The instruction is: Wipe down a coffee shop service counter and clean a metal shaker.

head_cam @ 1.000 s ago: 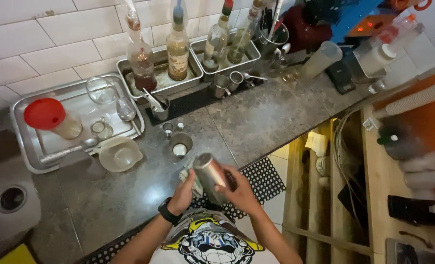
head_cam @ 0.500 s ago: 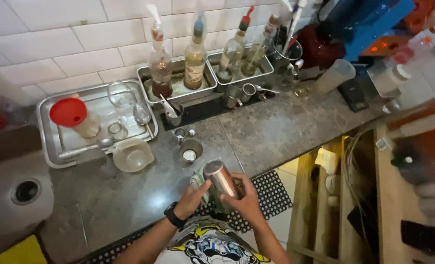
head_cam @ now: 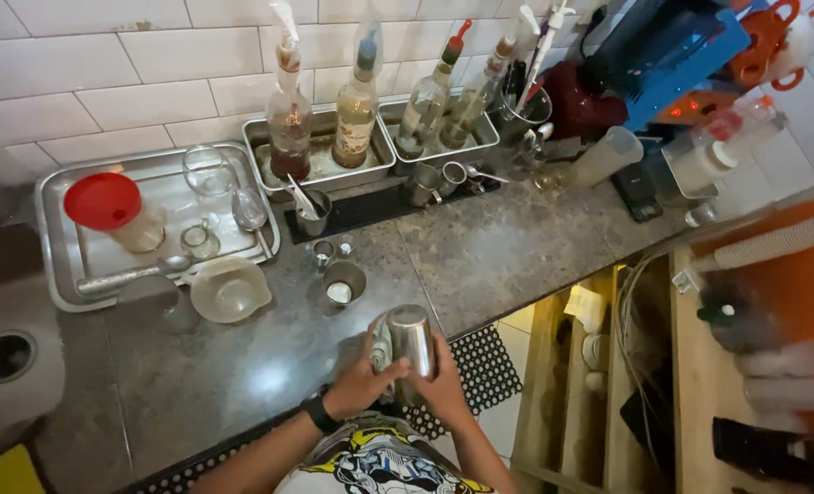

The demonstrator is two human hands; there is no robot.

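A steel cocktail shaker (head_cam: 409,346) is gripped between both hands just over the front edge of the dark stone counter (head_cam: 242,366). My left hand (head_cam: 361,380), with a black watch on the wrist, wraps its left side. My right hand (head_cam: 444,389) clasps its right side and lower part. The shaker stands roughly upright, tilted slightly. A small steel cup (head_cam: 343,280) with something white inside sits on the counter just behind the shaker.
A steel tray (head_cam: 59,265) at the left holds a red-lidded jar (head_cam: 114,210), glasses and a spoon. A plastic jug (head_cam: 229,291) lies beside it. Bottles (head_cam: 357,105) stand in steel pans at the tiled wall. A sink drain (head_cam: 5,357) sits far left; wooden shelves are at the right.
The shaker has swung from tilted left to nearly upright while both hands keep hold of it. The camera has shifted slightly.
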